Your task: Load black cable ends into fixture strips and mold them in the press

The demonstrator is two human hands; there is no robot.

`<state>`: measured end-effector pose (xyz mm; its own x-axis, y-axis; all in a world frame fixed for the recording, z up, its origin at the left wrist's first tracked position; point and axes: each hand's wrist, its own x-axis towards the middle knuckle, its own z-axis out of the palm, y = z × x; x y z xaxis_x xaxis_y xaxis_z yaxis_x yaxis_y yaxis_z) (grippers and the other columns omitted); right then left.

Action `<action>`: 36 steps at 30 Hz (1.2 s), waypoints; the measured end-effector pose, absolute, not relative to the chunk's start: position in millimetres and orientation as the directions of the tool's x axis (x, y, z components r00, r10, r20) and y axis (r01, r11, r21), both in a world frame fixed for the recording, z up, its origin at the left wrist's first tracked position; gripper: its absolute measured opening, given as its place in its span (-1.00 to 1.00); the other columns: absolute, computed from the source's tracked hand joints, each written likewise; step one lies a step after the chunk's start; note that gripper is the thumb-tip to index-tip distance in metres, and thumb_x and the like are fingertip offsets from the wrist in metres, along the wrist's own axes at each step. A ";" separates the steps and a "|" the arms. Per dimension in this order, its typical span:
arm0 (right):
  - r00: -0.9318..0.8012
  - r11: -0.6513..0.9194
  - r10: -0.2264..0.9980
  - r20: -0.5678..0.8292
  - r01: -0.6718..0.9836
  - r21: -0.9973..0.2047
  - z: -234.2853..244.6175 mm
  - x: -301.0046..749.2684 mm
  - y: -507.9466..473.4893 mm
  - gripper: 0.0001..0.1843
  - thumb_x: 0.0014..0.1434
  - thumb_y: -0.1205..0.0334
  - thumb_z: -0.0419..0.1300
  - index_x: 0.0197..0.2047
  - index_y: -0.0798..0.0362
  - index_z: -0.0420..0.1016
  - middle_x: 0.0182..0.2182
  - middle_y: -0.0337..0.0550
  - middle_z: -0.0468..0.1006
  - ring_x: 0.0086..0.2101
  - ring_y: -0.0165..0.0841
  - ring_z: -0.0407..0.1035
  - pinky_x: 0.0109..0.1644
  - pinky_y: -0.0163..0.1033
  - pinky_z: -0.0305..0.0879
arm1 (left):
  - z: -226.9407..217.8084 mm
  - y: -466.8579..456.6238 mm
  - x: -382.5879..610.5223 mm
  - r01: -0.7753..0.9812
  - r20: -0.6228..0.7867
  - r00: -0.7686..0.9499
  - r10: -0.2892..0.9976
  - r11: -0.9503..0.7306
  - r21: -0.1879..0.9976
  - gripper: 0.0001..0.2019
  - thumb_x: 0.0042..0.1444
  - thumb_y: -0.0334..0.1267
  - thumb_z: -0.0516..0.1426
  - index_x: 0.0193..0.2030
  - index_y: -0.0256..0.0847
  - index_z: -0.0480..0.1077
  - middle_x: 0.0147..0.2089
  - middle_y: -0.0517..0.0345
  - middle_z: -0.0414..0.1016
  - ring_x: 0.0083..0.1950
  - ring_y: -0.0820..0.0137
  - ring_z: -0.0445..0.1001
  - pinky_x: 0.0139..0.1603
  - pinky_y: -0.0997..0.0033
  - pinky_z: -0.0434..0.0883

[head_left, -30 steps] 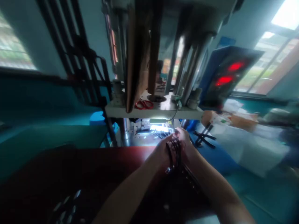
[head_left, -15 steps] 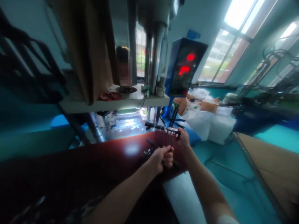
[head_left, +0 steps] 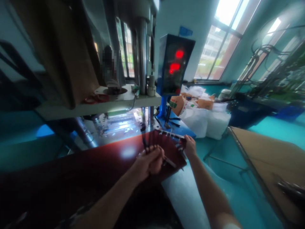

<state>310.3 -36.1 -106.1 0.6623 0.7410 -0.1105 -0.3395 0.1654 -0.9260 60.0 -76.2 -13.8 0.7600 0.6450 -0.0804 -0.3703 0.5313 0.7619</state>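
- I have my left hand at 6 o'clock in the view, curled into a fist over the desk, whose reddish-brown top runs out toward 8 o'clock.
- The grip of that hand is narrow, closed around thin dark strips that poke out toward 11 o'clock; blur keeps me from counting them.
- Just beside the fist, on its 3 o'clock side, a pale strip lies at a slant; I cannot tell whether the fingers touch it.
- My right hand is at 4 o'clock in the view, by the desk's end and apart from the left one.
- Its grip is narrow too, pinching one end of a slim bar that reaches toward 10 o'clock from the hand, with small bright fittings along it.
- Between 8 and 9 o'clock I get the brightly lit press bed, beyond the desk's far edge.
- Over that bed is a white press plate, with red-handled scissors lying on it at 9 o'clock.
- A blue control box shows red lights at 1 o'clock.
- Under the box, black strips rest on a blue surface.
- White sacks stand at 3 o'clock, and a brown side desk carries a dark bundle at 4 o'clock.
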 end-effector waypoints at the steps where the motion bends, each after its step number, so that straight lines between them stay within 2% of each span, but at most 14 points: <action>1: 0.637 0.142 0.763 -0.109 -0.329 -0.934 -107.7 307.7 -40.6 -0.72 -0.08 0.07 0.24 -0.38 0.06 0.31 -0.66 -0.30 0.47 -0.69 -0.41 0.35 -0.64 -0.35 0.27 | -5.7 -67.4 53.5 -0.485 -0.029 0.665 0.746 0.461 0.743 -0.67 -0.13 -0.03 0.26 -0.53 -0.27 0.31 -0.78 0.41 -0.03 -0.76 0.66 -0.09 -0.75 0.63 -0.09; 3: 0.570 0.091 0.813 -0.118 -0.324 -0.942 -109.8 300.6 -48.0 -0.68 -0.14 0.08 0.28 -0.35 0.07 0.33 -0.60 -0.26 0.51 -0.64 -0.36 0.39 -0.56 -0.28 0.33 | 6.2 -49.8 39.6 -0.677 0.076 0.402 0.913 0.240 0.696 -0.69 -0.10 -0.10 0.25 -0.57 -0.26 0.28 -0.78 0.40 -0.03 -0.77 0.67 -0.09 -0.74 0.63 -0.07; 5: 0.493 0.034 0.864 -0.105 -0.265 -0.964 -110.5 294.9 -52.4 -0.63 -0.19 0.13 0.31 -0.31 0.08 0.36 -0.53 -0.22 0.53 -0.55 -0.32 0.43 -0.43 -0.19 0.39 | 11.2 -35.8 24.6 -0.769 0.146 0.128 0.981 0.005 0.640 -0.72 -0.05 -0.17 0.21 -0.59 -0.25 0.24 -0.77 0.39 -0.03 -0.77 0.66 -0.09 -0.74 0.61 -0.07; 8: 0.369 -0.018 0.927 0.066 0.220 -0.975 -108.8 293.5 -52.9 -0.69 -0.17 0.21 0.27 -0.29 0.09 0.44 -0.41 -0.16 0.52 -0.37 -0.26 0.42 -0.19 -0.08 0.36 | 9.6 -23.4 2.1 -0.785 0.162 -0.129 0.978 -0.201 0.586 -0.75 0.00 -0.22 0.14 -0.59 -0.24 0.21 -0.76 0.38 -0.03 -0.75 0.64 -0.07 -0.73 0.59 -0.05; 10: 0.240 0.022 0.945 0.223 0.632 -0.775 -104.1 291.2 -50.9 -0.81 -0.10 0.24 0.20 -0.35 0.09 0.47 -0.33 -0.10 0.49 -0.26 -0.21 0.37 -0.07 -0.02 0.29 | 6.3 -18.6 -11.9 -0.782 0.143 -0.212 0.967 -0.256 0.568 -0.76 0.03 -0.24 0.10 -0.58 -0.23 0.19 -0.74 0.38 -0.02 -0.74 0.63 -0.05 -0.71 0.59 -0.01; 13: 0.071 0.112 0.918 0.390 0.898 -0.426 -86.5 265.9 -51.3 -0.84 0.02 0.28 0.11 -0.32 0.10 0.48 -0.21 0.03 0.44 -0.14 -0.12 0.29 0.03 0.06 0.18 | 1.8 -11.5 -28.7 -0.776 0.099 -0.290 0.952 -0.294 0.558 -0.77 0.06 -0.25 0.10 -0.56 -0.22 0.17 -0.72 0.38 0.00 -0.72 0.63 -0.01 -0.67 0.58 0.04; 16: -0.195 0.366 0.880 0.432 0.860 -0.356 -60.7 204.7 -61.1 -0.72 0.15 0.29 0.04 -0.07 0.09 0.40 -0.13 0.04 0.43 -0.10 -0.19 0.29 0.01 -0.07 0.22 | -1.0 -3.8 -38.8 -0.766 0.071 -0.351 0.934 -0.330 0.552 -0.72 0.05 -0.20 0.14 -0.55 -0.21 0.15 -0.70 0.39 0.01 -0.70 0.63 0.01 -0.65 0.58 0.08; 18: -0.526 0.595 0.803 0.279 0.726 -0.344 -48.7 153.9 -68.9 -0.73 0.16 0.25 0.08 -0.05 0.06 0.38 -0.14 -0.03 0.46 -0.11 -0.25 0.32 0.01 -0.15 0.22 | -1.1 0.7 -42.2 -0.754 0.071 -0.387 0.919 -0.360 0.549 -0.68 0.05 -0.15 0.17 -0.55 -0.21 0.14 -0.70 0.39 0.01 -0.70 0.63 0.03 -0.64 0.58 0.10; 20: -0.702 0.703 0.704 0.109 0.667 -0.248 -45.9 109.3 -72.7 -0.72 0.10 0.16 0.18 -0.12 0.09 0.41 -0.23 -0.05 0.50 -0.17 -0.22 0.34 -0.02 -0.12 0.22 | 0.1 4.9 -45.2 -0.729 0.081 -0.425 0.902 -0.394 0.560 -0.67 0.07 -0.13 0.16 -0.56 -0.21 0.13 -0.69 0.38 0.02 -0.70 0.62 0.04 -0.63 0.57 0.10; 24: -0.718 0.717 0.695 0.042 0.687 -0.121 -60.4 68.5 -67.6 -0.89 0.07 0.29 0.18 -0.29 0.12 0.40 -0.33 -0.04 0.50 -0.24 -0.20 0.35 -0.13 -0.11 0.25 | 4.1 18.6 -66.7 -0.655 0.091 -0.522 0.848 -0.467 0.595 -0.63 0.12 -0.11 0.11 -0.58 -0.21 0.09 -0.69 0.38 0.00 -0.70 0.62 0.03 -0.63 0.55 0.09; 28: -0.702 0.754 0.657 0.276 0.607 -0.252 -76.0 78.4 -60.0 -0.85 0.06 0.44 0.08 -0.25 0.11 0.33 -0.35 -0.08 0.45 -0.31 -0.27 0.36 -0.23 -0.19 0.32 | 6.0 46.8 -141.8 -0.550 0.047 -0.686 0.726 -0.559 0.621 -0.62 0.22 -0.16 -0.01 -0.60 -0.19 0.01 -0.70 0.38 -0.06 -0.71 0.61 0.00 -0.63 0.55 0.09; 31: -0.667 0.799 0.601 0.441 0.525 -0.294 -80.5 88.5 -60.3 -0.82 0.11 0.41 0.03 -0.18 0.07 0.28 -0.37 -0.12 0.43 -0.36 -0.31 0.37 -0.31 -0.23 0.37 | 5.6 69.6 -228.7 -0.343 -0.014 -0.875 0.484 -0.599 0.723 -0.64 0.27 -0.20 -0.12 -0.57 -0.17 -0.03 -0.70 0.39 -0.08 -0.70 0.60 -0.01 -0.61 0.56 0.12; 34: -0.654 0.823 0.563 0.505 0.499 -0.272 -84.0 90.0 -62.9 -0.82 0.15 0.38 0.02 -0.15 0.04 0.26 -0.36 -0.13 0.44 -0.37 -0.33 0.40 -0.33 -0.24 0.41 | 2.2 87.5 -303.5 -0.192 -0.030 -0.902 0.430 -0.338 0.921 -0.67 0.28 -0.26 -0.19 -0.55 -0.16 -0.02 -0.70 0.39 -0.07 -0.69 0.60 0.02 -0.57 0.57 0.16; 36: -0.663 0.829 0.553 0.504 0.502 -0.248 -88.9 88.0 -62.7 -0.80 0.15 0.39 0.01 -0.14 0.04 0.27 -0.35 -0.11 0.45 -0.36 -0.32 0.42 -0.32 -0.24 0.44 | -3.3 95.8 -331.9 -0.165 -0.044 -0.881 0.471 -0.218 0.962 -0.71 0.21 -0.32 -0.07 -0.56 -0.17 0.04 -0.70 0.37 0.00 -0.67 0.58 0.10 -0.55 0.53 0.18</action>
<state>88.0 -62.7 -88.9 -0.6634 0.5527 0.5044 0.5019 0.8287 -0.2478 -331.9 95.8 -3.3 -0.8809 0.4711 -0.0443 -0.1652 -0.2184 0.9618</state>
